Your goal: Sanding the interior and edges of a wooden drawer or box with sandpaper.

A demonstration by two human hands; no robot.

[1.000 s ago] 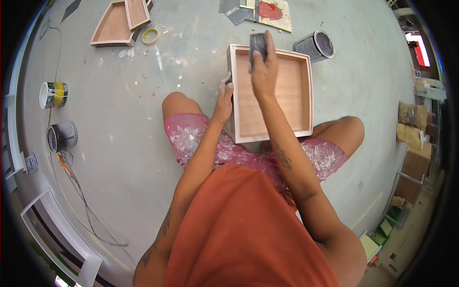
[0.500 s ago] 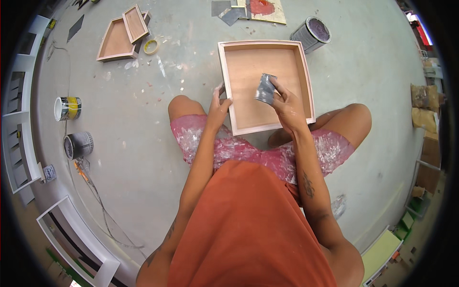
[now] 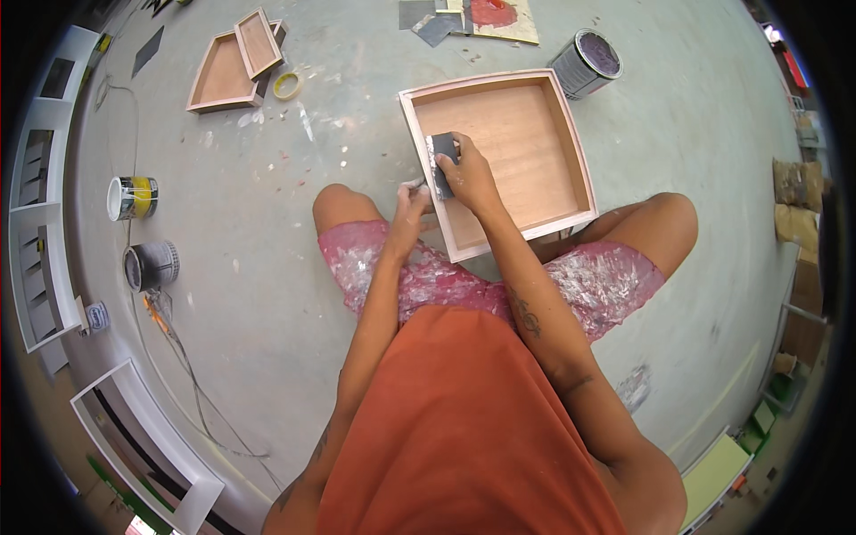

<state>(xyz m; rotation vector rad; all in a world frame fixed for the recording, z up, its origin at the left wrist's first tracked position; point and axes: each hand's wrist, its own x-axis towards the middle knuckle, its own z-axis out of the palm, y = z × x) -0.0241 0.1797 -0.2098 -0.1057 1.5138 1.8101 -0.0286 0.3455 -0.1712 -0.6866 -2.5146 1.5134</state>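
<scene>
A shallow wooden drawer box [image 3: 510,107] with pale pink-white edges leans tilted over my crossed legs. My right hand [image 3: 468,174] is closed on a dark grey piece of sandpaper [image 3: 442,165] with white dust along one edge. The sandpaper lies against the inside of the box's left wall. On the outer side of that same wall, my left hand [image 3: 410,209] grips the box low down, its fingers dusty and partly hidden by the wall.
Beyond the box's far right corner stands a paint tin [image 3: 587,64]. Smaller drawer boxes [image 3: 223,76] and a tape roll [image 3: 286,86] lie far left. Two more tins [image 3: 132,198] and a cable [image 3: 192,383] are on the left. Grey sheets [image 3: 437,28] lie at the far side.
My right hand has moved left with the sandpaper, from over the box's middle to its left wall. The box has turned slightly, its near edge shifting right.
</scene>
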